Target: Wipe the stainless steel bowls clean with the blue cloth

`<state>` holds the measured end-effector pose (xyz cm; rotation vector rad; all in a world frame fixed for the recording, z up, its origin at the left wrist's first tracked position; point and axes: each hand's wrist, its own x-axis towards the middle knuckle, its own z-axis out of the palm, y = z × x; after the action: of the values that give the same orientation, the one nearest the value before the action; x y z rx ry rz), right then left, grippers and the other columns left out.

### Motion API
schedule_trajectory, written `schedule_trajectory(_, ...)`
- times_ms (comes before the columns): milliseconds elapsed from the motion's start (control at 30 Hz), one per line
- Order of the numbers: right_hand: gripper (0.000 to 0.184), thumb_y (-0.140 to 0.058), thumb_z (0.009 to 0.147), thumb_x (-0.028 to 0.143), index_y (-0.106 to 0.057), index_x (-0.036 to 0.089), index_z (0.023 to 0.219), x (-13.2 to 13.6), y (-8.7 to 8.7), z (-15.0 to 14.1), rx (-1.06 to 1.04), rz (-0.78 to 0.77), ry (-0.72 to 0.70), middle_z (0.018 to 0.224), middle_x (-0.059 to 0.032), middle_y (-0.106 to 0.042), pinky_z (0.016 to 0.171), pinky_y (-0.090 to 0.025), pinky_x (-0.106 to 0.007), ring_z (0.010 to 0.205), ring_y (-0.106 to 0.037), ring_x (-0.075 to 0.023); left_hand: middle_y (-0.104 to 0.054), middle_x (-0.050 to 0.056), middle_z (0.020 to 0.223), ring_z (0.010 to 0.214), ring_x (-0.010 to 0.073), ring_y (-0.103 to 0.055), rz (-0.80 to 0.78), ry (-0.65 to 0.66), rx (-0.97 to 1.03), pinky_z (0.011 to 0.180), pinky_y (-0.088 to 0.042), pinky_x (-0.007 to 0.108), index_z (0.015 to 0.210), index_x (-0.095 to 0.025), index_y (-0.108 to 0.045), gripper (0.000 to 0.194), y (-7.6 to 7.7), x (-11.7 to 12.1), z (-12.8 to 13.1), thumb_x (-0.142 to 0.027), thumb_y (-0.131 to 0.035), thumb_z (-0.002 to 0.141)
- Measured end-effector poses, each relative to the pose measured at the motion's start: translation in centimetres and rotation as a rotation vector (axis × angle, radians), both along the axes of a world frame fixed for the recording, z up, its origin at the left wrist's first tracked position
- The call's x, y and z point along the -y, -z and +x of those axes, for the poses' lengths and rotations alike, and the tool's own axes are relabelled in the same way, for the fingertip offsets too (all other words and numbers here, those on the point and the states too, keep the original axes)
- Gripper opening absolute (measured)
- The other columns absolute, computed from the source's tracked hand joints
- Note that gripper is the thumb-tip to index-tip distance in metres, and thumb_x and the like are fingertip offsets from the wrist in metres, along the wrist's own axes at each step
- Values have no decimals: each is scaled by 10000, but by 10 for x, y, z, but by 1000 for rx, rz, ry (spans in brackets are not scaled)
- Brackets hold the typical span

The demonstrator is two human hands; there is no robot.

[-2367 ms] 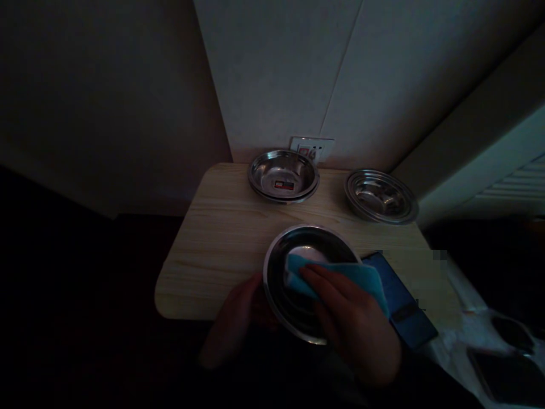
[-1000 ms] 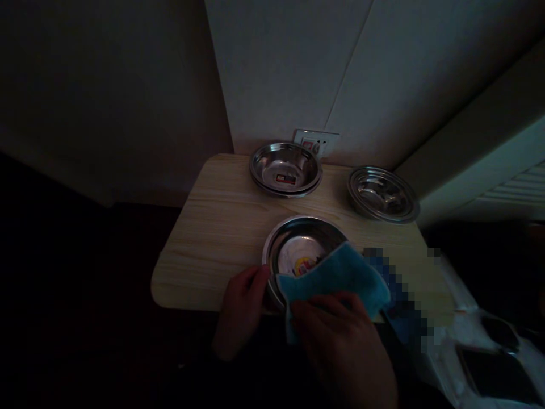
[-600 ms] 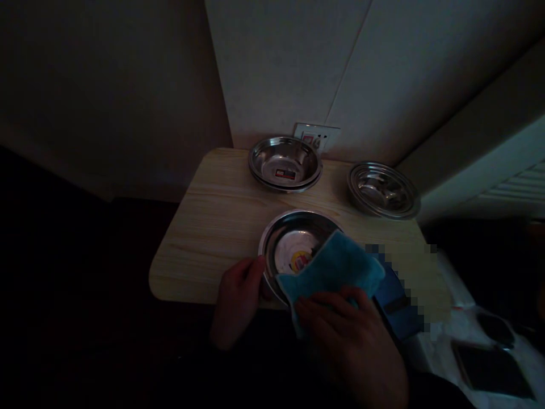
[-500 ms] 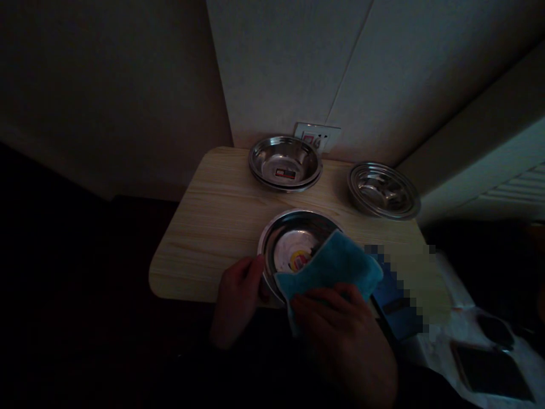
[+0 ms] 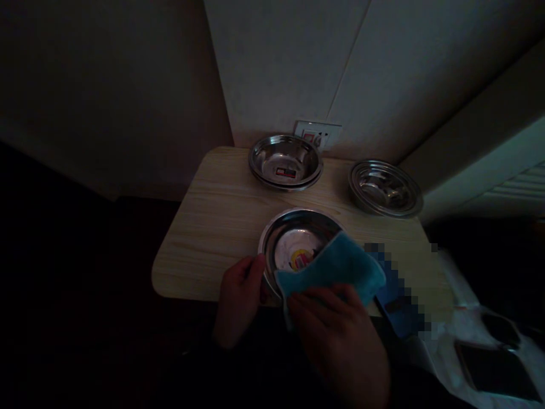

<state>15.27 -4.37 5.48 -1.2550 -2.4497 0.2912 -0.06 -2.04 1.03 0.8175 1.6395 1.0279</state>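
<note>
A shiny metal bowl (image 5: 272,238) stands at the near edge of the wooden table, a yellow and red sticker on its inner bottom. My left hand (image 5: 240,292) grips its left rim, thumb on the edge and fingers curled below. Over the bowl's near right side lies a turquoise cloth (image 5: 336,264). My right hand (image 5: 340,332) is closed on the cloth's near part, pressing it against the rim; the fingertips are partly hidden by shadow and fabric.
Stacked metal bowls (image 5: 285,162) stand at the back by a wall socket (image 5: 319,134). More nested bowls (image 5: 385,190) sit at the back right. A partly pixelated blue object (image 5: 398,307) lies at the right edge. Beyond it, a dark flat device (image 5: 496,372) rests on white fabric.
My right hand and the cloth have shifted only slightly along the bowl's near rim. My left hand keeps its hold, and the view has moved a little.
</note>
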Motion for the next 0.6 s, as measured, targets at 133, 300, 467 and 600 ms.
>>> schedule_trajectory(133,121,-530,862,125,-632,188,845,-7,9,-34,-15,37,67,782,-3,-708,716,-310,-361,791,-608,-175,-514,-39,515,503,102,-452,26,12,-89,477,-360,207,580,-161,-565,323,-7,-2,-4,-437,-552,746)
schedule_trajectory(300,230,-411,941,130,-638,167,932,1,4,-3,-29,106,-33,818,-12,-714,743,-315,-370,780,-608,-167,-485,-48,491,471,98,-428,-16,5,-31,443,-333,208,616,-164,-574,354,-1,-1,-5,-481,-534,767)
schedule_trajectory(467,278,-372,960,159,-646,182,917,4,2,8,-10,100,-40,783,-18,-704,736,-323,-365,773,-602,-169,-471,-51,491,473,95,-419,10,-17,9,436,-331,207,597,-167,-550,363,2,-3,-1,-494,-546,757)
schedule_trajectory(600,260,-404,928,118,-653,147,858,-3,14,-34,-40,151,86,747,-37,-685,725,-341,-375,743,-587,-182,-517,-34,498,505,107,-452,9,8,-115,479,-364,213,561,-164,-557,311,-10,-7,-3,-424,-553,731)
